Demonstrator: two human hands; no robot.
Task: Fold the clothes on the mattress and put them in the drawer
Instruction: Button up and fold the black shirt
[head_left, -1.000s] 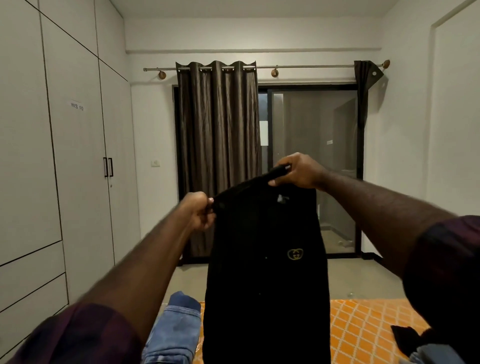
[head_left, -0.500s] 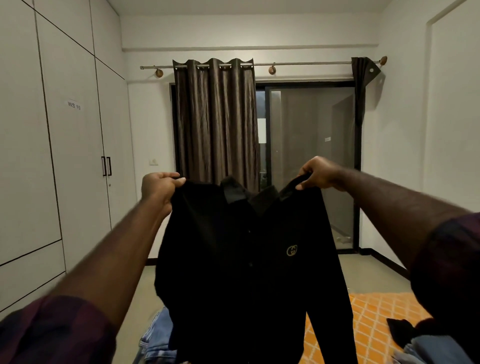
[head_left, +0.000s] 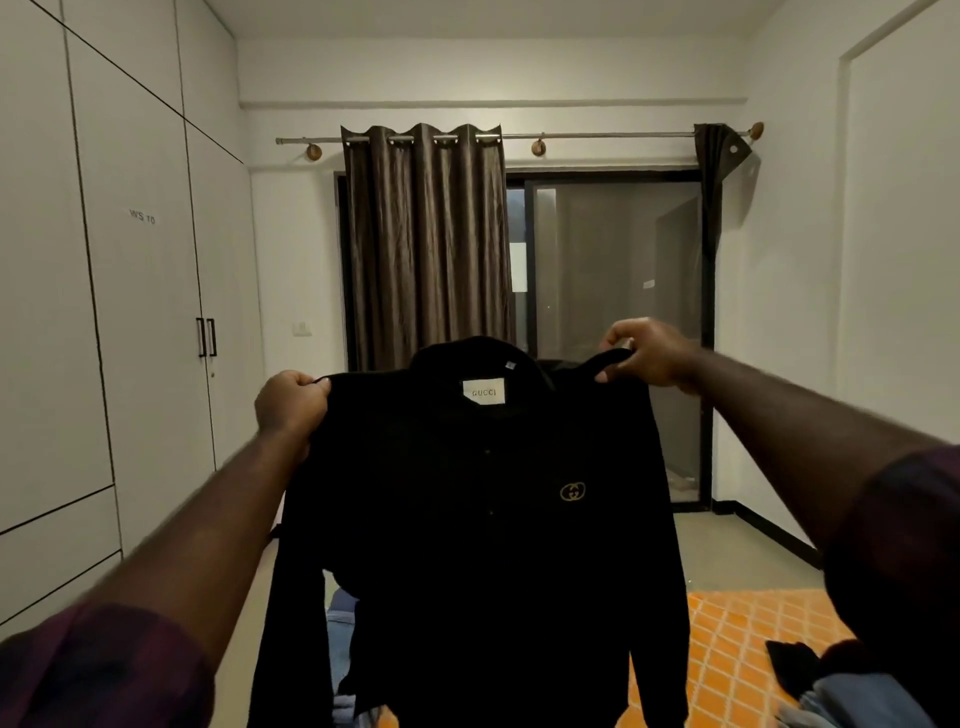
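**Black shirt (head_left: 467, 525) held up by the shoulders**

The left hand (head_left: 291, 404) grips one shoulder seam with curled fingers. The right hand (head_left: 648, 354) pinches the other shoulder, slightly higher. The black shirt hangs spread between them, collar label facing the camera, in the air above the orange-patterned mattress (head_left: 737, 649). Blue denim (head_left: 342, 621) shows behind its hem. A white wardrobe (head_left: 135, 322) stands on the left.

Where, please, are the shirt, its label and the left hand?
shirt (head_left: 467, 561): head view, on its chest panel.
label (head_left: 484, 393): head view, middle of the white tag.
left hand (head_left: 290, 406): head view, on the back of the hand, which grips the shirt's shoulder.
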